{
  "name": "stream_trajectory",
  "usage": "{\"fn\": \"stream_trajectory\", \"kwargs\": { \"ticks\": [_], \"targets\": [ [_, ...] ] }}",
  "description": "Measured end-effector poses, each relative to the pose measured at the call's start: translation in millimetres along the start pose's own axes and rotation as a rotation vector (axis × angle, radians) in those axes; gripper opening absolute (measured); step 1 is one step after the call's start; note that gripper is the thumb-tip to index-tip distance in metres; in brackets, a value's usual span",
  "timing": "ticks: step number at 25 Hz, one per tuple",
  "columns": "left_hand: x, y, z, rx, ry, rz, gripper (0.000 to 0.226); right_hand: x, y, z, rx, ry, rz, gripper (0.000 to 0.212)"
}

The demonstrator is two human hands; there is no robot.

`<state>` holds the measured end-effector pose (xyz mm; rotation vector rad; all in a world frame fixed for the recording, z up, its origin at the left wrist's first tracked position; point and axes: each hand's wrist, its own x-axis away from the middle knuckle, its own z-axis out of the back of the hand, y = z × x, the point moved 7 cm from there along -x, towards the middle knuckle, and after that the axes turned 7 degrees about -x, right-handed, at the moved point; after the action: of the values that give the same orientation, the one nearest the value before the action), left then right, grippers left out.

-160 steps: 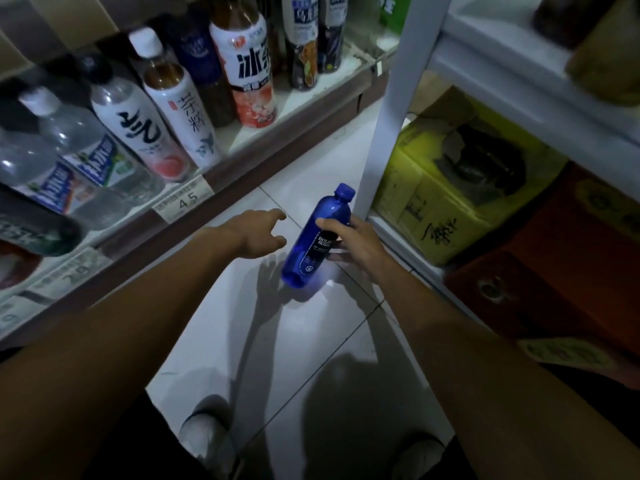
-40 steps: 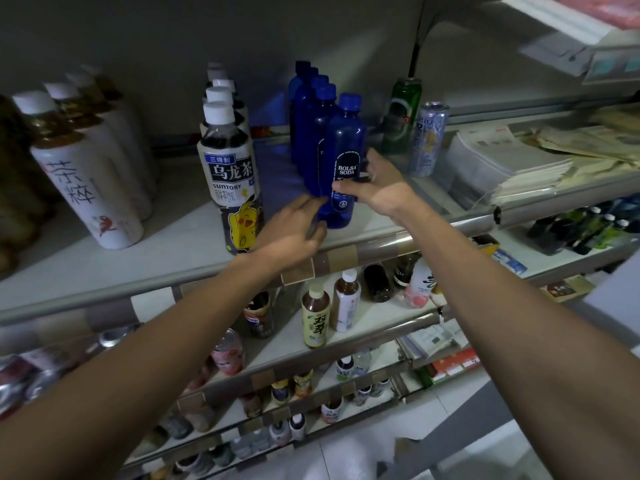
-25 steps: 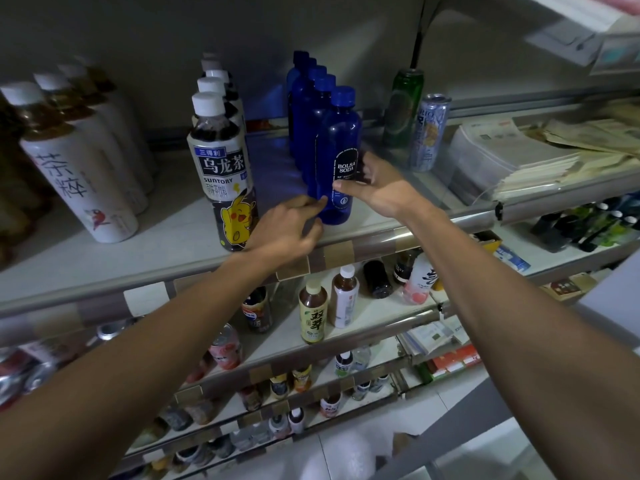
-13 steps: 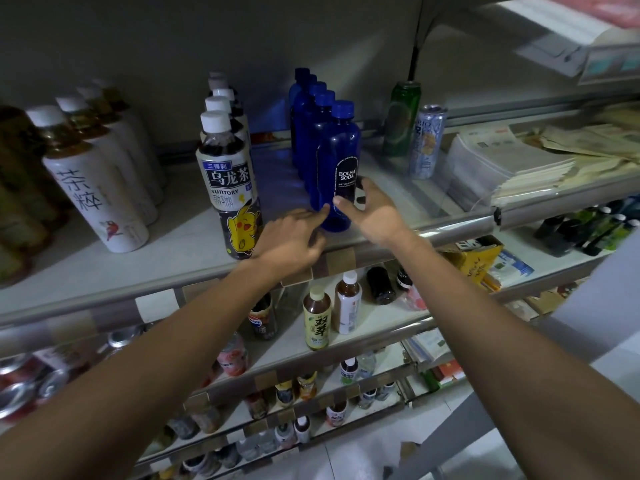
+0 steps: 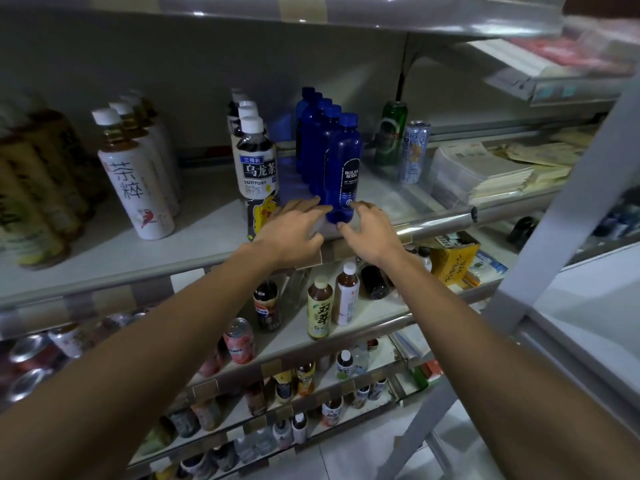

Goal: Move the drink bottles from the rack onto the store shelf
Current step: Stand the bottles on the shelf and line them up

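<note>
A blue soda bottle (image 5: 343, 168) stands upright at the front of a row of several like bottles on the store shelf (image 5: 207, 233). My left hand (image 5: 292, 233) lies at the shelf's front edge, its straight fingertips touching the bottle's base from the left. My right hand (image 5: 372, 232) hovers just right of the base with fingers loosely bent, holding nothing; the fingertips are at the bottle's lower right. The rack's grey upright (image 5: 568, 202) crosses the right side.
A dark tea bottle (image 5: 256, 174) stands close left of the blue row, white tea bottles (image 5: 135, 188) farther left. A green can (image 5: 391, 138) and a silver can (image 5: 415, 150) stand right of it, then stacked papers (image 5: 481, 171). Lower shelves hold several drinks.
My right hand has let go of the blue bottle's side and dropped to its base. Both hands have drawn back toward the shelf edge. The bottle stands on the shelf.
</note>
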<state>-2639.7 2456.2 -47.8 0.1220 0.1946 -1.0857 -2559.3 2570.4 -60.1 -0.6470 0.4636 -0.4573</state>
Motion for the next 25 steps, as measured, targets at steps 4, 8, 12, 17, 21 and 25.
{"fn": "stream_trajectory", "kwargs": {
  "ticks": [4,8,12,17,21,25],
  "targets": [
    [37,-14,37,0.030,0.152,0.044,0.052,11,-31,-4,-0.049,-0.013,0.012,0.044],
    [73,-32,68,0.030,0.236,0.072,0.051,18,-67,-6,-0.080,-0.068,0.013,0.057],
    [98,-49,87,0.002,0.248,0.113,0.053,21,-100,-8,-0.131,-0.085,0.052,0.060],
    [103,-64,93,-0.014,0.218,0.197,0.055,13,-112,-20,-0.245,-0.078,0.059,0.068],
    [91,-76,80,-0.014,0.158,0.256,0.053,-6,-106,-30,-0.318,-0.051,0.036,0.079],
    [75,-76,68,0.025,0.149,0.209,0.055,-23,-98,-36,-0.327,-0.024,0.080,0.070]
  ]
}}
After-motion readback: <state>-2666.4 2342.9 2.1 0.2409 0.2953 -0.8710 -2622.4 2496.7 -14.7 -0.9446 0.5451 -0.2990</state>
